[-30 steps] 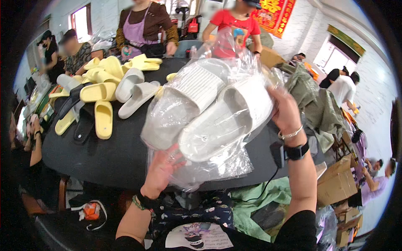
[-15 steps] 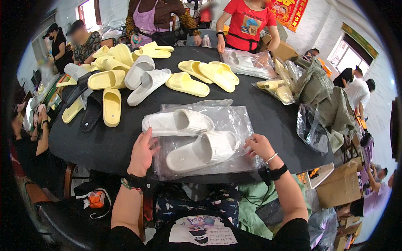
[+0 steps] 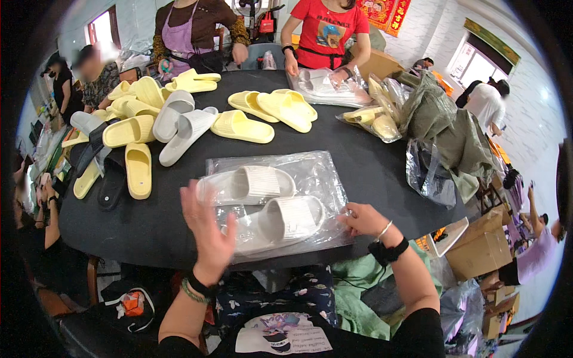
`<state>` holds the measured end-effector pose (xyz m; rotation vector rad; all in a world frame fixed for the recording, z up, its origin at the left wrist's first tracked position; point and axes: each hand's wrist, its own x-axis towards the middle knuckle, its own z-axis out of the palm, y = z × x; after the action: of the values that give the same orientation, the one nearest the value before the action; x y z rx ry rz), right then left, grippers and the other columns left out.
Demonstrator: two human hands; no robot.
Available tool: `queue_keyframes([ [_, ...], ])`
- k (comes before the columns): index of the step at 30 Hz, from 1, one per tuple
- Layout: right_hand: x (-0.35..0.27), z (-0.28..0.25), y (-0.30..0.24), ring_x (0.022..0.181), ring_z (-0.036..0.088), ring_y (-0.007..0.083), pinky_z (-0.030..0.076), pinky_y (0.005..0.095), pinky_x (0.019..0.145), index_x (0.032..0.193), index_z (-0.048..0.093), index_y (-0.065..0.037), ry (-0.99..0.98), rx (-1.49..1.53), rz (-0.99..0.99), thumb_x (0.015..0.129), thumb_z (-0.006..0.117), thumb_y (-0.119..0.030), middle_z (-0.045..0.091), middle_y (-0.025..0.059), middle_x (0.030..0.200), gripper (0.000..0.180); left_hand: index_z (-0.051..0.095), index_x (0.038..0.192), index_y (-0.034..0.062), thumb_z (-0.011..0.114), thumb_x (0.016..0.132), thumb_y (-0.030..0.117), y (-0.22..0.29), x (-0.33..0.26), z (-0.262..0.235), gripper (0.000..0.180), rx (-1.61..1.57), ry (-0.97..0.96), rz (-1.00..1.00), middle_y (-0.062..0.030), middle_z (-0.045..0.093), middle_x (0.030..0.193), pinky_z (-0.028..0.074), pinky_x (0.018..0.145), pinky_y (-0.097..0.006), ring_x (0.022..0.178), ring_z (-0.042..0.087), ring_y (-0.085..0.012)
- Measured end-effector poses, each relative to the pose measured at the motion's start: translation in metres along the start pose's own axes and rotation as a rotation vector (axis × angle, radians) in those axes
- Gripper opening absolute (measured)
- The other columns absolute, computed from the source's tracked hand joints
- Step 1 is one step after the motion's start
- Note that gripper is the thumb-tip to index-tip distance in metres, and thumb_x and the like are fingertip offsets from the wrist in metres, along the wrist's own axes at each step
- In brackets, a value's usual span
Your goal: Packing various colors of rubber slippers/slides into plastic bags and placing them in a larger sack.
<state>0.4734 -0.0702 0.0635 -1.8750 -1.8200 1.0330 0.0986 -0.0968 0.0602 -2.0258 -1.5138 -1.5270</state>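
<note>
Spread, the left hand (image 3: 208, 234) is lifting from the white ribbed-strap slippers (image 3: 296, 218), seemingly leaving them settled. The right hand (image 3: 366, 221) is pinching the clear plastic bag (image 3: 323, 179)

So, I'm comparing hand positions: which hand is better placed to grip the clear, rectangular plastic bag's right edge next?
Probably the right hand: it curls at that edge of the bag, while the left hand is open at the opposite side, by the white ribbed-strap slippers.

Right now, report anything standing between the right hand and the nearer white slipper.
Only clear plastic shows between the right hand, at the plastic's right edge, and the nearer white slipper; nothing else visible intervenes.
</note>
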Motion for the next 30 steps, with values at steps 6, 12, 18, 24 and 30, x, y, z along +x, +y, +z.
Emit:
queue_keyframes([
  [6, 0.091, -0.055, -0.039, 0.066, 0.068, 0.0165, 0.054, 0.0308, 0.054, 0.102, 0.066, 0.002, -0.011, -0.015, -0.043, 0.094, 0.063, -0.035, 0.070, 0.0110, 0.087, 0.038, 0.064, 0.123, 0.0070, 0.063, 0.085, 0.018, 0.092, -0.042, 0.041, 0.039, -0.195, -0.612, 0.529, -0.0160, 0.051, 0.142, 0.014, 0.118, -0.058, 0.142, 0.035, -0.0347],
  [12, 0.182, -0.040, -0.038, 0.067, 0.070, 0.0176, 0.054, 0.0314, 0.054, 0.116, 0.060, 0.005, 0.147, 0.023, -0.021, 0.091, 0.066, -0.031, 0.069, 0.0135, 0.093, 0.044, 0.049, 0.139, 0.0030, 0.061, 0.088, 0.025, 0.120, -0.054, 0.110, 0.057, -0.162, -0.708, 0.572, -0.0147, 0.044, 0.148, 0.014, 0.118, -0.058, 0.143, 0.033, -0.0313],
  [18, 0.215, -0.015, -0.038, 0.072, 0.072, 0.0213, 0.055, 0.0314, 0.061, 0.115, 0.062, 0.003, 0.047, 0.027, -0.004, 0.084, 0.074, -0.016, 0.070, 0.0142, 0.094, 0.040, 0.048, 0.140, 0.0007, 0.056, 0.093, 0.030, 0.098, -0.075, 0.118, 0.056, -0.163, -0.825, 0.583, -0.0137, 0.046, 0.147, 0.013, 0.120, -0.054, 0.143, 0.034, -0.0283],
  [24, 0.225, -0.018, -0.033, 0.081, 0.070, 0.0262, 0.055, 0.0343, 0.074, 0.091, 0.070, -0.002, 0.474, 0.032, -0.297, 0.074, 0.078, -0.009, 0.072, 0.0139, 0.086, 0.021, 0.052, 0.138, 0.0029, 0.053, 0.094, 0.030, 0.091, -0.082, 0.114, 0.051, -0.253, -0.895, 0.492, -0.0136, 0.047, 0.146, 0.014, 0.121, -0.050, 0.141, 0.036, -0.0286],
  [30, 0.195, -0.024, -0.029, 0.105, 0.063, 0.0311, 0.051, 0.0373, 0.089, 0.115, 0.060, -0.004, 0.497, -0.202, -0.371, 0.075, 0.079, -0.017, 0.057, 0.0171, 0.129, 0.047, 0.055, 0.136, 0.0081, 0.056, 0.092, 0.029, 0.099, -0.079, 0.107, 0.048, -0.198, -0.857, 0.542, -0.0144, 0.046, 0.146, 0.012, 0.119, -0.057, 0.142, 0.033, -0.0350],
])
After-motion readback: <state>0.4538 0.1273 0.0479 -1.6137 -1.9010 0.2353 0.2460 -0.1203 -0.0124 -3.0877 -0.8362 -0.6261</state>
